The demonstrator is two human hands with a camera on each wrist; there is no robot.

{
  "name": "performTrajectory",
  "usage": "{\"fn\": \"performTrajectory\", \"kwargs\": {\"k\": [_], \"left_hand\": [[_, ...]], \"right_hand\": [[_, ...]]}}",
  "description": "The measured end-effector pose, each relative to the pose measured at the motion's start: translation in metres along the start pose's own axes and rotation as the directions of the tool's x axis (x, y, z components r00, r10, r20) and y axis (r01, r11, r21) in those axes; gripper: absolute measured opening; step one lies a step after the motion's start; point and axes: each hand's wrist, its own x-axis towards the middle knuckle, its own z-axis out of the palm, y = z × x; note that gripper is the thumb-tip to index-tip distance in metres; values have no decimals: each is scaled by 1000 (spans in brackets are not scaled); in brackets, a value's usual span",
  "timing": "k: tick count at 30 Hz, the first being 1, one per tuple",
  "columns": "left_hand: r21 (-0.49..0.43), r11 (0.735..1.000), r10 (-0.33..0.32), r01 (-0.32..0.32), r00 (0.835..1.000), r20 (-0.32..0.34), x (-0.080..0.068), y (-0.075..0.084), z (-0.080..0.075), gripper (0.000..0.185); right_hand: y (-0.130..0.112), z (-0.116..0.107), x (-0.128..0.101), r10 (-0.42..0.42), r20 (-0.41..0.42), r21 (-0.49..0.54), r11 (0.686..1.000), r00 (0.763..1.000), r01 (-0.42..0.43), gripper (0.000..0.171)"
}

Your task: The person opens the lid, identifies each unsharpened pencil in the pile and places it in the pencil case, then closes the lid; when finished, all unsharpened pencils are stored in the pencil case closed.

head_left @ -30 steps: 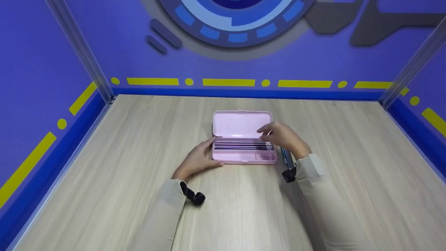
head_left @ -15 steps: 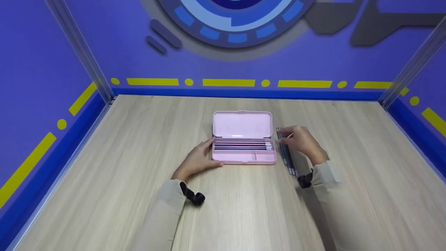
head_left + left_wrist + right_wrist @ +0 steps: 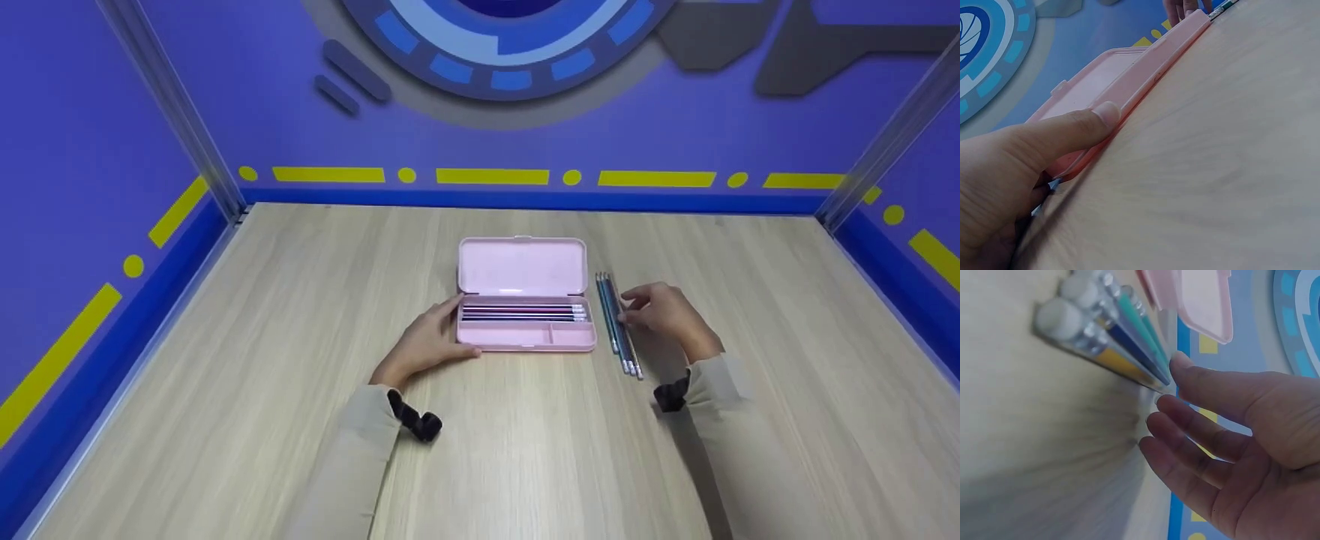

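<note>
Touching slim round pencils (image 3: 619, 324) beside smooth pink case (image 3: 523, 296).

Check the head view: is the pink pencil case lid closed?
No, the pencil case lies open, lid folded back, with pencils showing in its tray.

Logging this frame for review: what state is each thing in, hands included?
Pink pencil case: open, lid folded back, flat on the table.
Pencils in the case: lying side by side in the long compartment.
Loose pencils: bunched on the table, right of the case.
Left hand: thumb pressed against the case's left end.
Right hand: fingers relaxed, fingertips at the loose pencils.
</note>
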Motion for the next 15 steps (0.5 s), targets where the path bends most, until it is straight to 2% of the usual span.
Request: {"fn": "performTrajectory", "kwargs": {"k": [5, 10, 15], "left_hand": [[-5, 1000, -14, 14, 1000, -1, 1, -1, 1, 104], [-3, 1000, -24, 24, 1000, 2, 2, -1, 1, 104], [-3, 1000, -15, 15, 1000, 0, 1, -1, 0, 103]], "right_hand": [[4, 1, 1, 1, 9, -6, 1000, 1000, 0, 44], [3, 1, 3, 36, 21, -3, 999, 999, -36, 42], [4, 4, 6, 22, -6, 1, 1000, 1000, -22, 41]]}}
